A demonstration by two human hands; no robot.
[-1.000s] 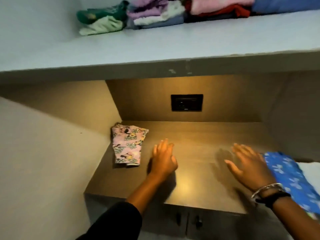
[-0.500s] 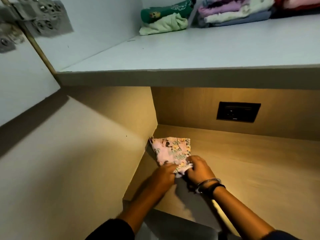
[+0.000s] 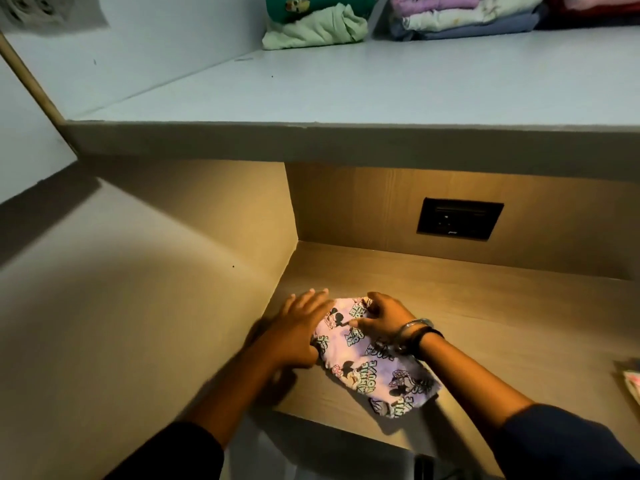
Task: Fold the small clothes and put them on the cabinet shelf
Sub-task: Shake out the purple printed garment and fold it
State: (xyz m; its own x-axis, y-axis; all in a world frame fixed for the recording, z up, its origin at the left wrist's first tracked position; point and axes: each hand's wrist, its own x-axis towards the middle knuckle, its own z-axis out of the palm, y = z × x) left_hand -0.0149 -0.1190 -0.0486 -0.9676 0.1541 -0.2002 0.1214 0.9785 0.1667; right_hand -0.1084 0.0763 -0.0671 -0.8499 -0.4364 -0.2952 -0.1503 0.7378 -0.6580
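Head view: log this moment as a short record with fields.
garment: pink cartoon-print cloth lying on the wooden counter
left hand: flat on the cloth's left edge
right hand: pressing the cloth's top, fingers curled
upper shelf: folded clothes stacked at the back
back wall: dark socket plate

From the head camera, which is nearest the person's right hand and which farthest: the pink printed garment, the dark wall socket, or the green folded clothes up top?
1. Pink printed garment: directly under the right hand, touching it, on the wooden surface.
2. Dark wall socket: on the back panel, up and to the right.
3. Green folded clothes: on the grey upper shelf, farthest back.
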